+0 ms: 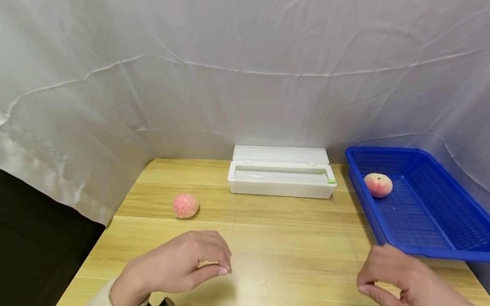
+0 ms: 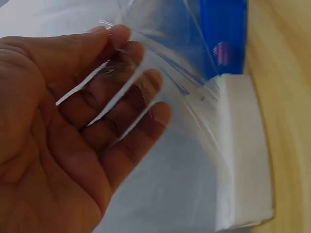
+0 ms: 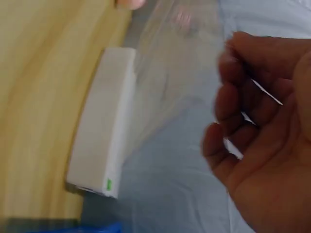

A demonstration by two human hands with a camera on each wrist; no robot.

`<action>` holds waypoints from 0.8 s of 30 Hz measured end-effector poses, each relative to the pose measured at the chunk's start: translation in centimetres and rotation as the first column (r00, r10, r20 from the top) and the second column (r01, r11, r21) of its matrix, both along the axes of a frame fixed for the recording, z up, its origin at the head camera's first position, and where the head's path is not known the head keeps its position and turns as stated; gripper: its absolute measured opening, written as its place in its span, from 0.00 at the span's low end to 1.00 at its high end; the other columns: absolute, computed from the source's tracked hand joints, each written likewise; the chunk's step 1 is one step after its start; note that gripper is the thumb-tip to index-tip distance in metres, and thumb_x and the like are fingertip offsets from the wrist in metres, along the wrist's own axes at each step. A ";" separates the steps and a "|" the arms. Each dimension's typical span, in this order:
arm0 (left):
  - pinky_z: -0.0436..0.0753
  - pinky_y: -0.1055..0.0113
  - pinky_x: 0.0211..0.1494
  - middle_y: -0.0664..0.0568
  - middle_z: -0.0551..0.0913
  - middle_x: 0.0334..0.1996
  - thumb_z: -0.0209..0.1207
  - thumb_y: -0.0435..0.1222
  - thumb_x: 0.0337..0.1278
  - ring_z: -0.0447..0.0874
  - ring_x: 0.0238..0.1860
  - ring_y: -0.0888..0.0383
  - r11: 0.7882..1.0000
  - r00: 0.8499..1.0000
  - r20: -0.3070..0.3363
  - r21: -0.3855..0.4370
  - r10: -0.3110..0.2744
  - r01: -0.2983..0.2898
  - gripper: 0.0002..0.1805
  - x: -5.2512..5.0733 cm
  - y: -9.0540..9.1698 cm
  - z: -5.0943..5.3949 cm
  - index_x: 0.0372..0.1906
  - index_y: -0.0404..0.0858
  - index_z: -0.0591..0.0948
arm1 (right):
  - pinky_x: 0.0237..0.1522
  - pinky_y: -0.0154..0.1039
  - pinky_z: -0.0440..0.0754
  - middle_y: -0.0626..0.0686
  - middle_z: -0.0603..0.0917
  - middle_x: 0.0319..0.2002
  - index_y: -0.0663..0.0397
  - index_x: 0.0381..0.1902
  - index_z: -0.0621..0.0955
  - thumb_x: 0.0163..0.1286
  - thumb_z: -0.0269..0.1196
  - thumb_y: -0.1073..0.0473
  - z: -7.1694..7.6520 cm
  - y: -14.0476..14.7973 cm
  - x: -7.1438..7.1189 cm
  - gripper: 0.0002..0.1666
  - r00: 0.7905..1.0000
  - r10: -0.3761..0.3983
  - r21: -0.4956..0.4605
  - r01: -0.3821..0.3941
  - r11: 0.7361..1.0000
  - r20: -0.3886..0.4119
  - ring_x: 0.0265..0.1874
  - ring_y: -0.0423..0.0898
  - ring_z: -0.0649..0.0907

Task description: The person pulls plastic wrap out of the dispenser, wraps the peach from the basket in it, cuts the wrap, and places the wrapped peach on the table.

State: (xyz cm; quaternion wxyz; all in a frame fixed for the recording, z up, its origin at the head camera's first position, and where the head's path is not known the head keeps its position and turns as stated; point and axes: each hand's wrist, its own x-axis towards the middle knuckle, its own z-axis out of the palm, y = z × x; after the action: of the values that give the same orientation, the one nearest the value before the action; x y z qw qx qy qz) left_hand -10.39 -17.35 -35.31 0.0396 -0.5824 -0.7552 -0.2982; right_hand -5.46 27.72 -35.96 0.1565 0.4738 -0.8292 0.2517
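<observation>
Clear plastic wrap [image 2: 182,92] stretches between my two hands, though in the head view it hardly shows. My left hand [image 1: 187,261] pinches one side of it between thumb and fingertips, above the front of the table. On the other side my right hand [image 1: 402,276] pinches the film [image 3: 163,73] likewise, close to the basket's near edge. Behind them lies a long white wrap dispenser [image 1: 281,189] with its lid [image 1: 281,154] raised and a green slider [image 1: 331,181] at its right end. Whether the film still joins the dispenser I cannot tell.
Left of the dispenser, a pink fuzzy peach [image 1: 185,205] rests on the wooden table [image 1: 291,238]. A blue basket [image 1: 363,199] stands at the right edge with another peach [image 1: 378,185] inside. Grey-white curtains [image 1: 245,106] hang around the back and sides.
</observation>
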 end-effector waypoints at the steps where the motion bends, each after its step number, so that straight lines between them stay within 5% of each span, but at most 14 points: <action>1: 0.77 0.82 0.58 0.68 0.86 0.40 0.63 0.36 0.75 0.82 0.47 0.72 0.999 1.000 -0.014 -0.033 -0.003 0.002 0.06 0.2 0.2 -0.4 0.40 0.50 0.87 | 0.40 0.22 0.65 0.24 0.77 0.37 0.25 0.42 0.80 0.47 0.80 0.68 -0.8 0.2 0.1 0.34 1.000 0.013 0.036 -0.013 0.999 0.012 0.38 0.24 0.74; 4: 0.72 0.87 0.56 0.71 0.85 0.36 0.65 0.39 0.73 0.80 0.43 0.75 0.991 0.998 -0.065 -0.137 -0.012 0.003 0.06 0.5 0.7 -1.9 0.38 0.52 0.89 | 0.38 0.18 0.61 0.24 0.74 0.35 0.24 0.39 0.81 0.49 0.80 0.62 -3.4 0.5 -0.1 0.28 0.995 0.084 0.098 -0.088 0.991 0.048 0.37 0.22 0.72; 9: 0.69 0.91 0.54 0.72 0.85 0.31 0.70 0.40 0.66 0.78 0.38 0.77 0.963 0.991 -0.122 -0.268 -0.048 0.013 0.03 0.5 1.7 -4.8 0.35 0.52 0.91 | 0.35 0.13 0.57 0.21 0.69 0.30 0.23 0.30 0.80 0.50 0.80 0.54 -6.9 0.2 -0.2 0.20 0.987 0.047 0.184 -0.074 0.980 0.152 0.32 0.19 0.68; 17: 0.70 0.91 0.44 0.74 0.83 0.30 0.68 0.36 0.67 0.72 0.33 0.83 0.926 0.998 -0.061 -0.377 -0.010 -0.013 0.09 0.3 2.4 -8.5 0.36 0.57 0.91 | 0.26 0.16 0.55 0.23 0.60 0.25 0.30 0.20 0.73 0.53 0.76 0.52 -10.3 -0.7 -0.5 0.19 0.952 -0.043 0.287 -0.047 0.957 0.302 0.24 0.21 0.63; 24: 0.62 0.88 0.33 0.71 0.69 0.23 0.66 0.31 0.60 0.62 0.27 0.76 0.899 0.998 -0.032 -0.431 0.063 -0.071 0.14 0.8 2.7 -10.1 0.27 0.54 0.78 | 0.22 0.21 0.59 0.23 0.58 0.21 0.34 0.18 0.73 0.58 0.74 0.45 -11.9 -1.3 -1.1 0.20 0.909 -0.093 0.353 -0.063 0.933 0.406 0.21 0.23 0.62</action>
State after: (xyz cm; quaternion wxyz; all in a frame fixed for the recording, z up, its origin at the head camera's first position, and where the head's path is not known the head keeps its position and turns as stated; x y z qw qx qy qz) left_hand -9.63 -14.66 -45.45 -0.0737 -0.5531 -0.8216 -0.1168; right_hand -6.57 26.44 -47.87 -0.1107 0.4232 -0.8789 0.1902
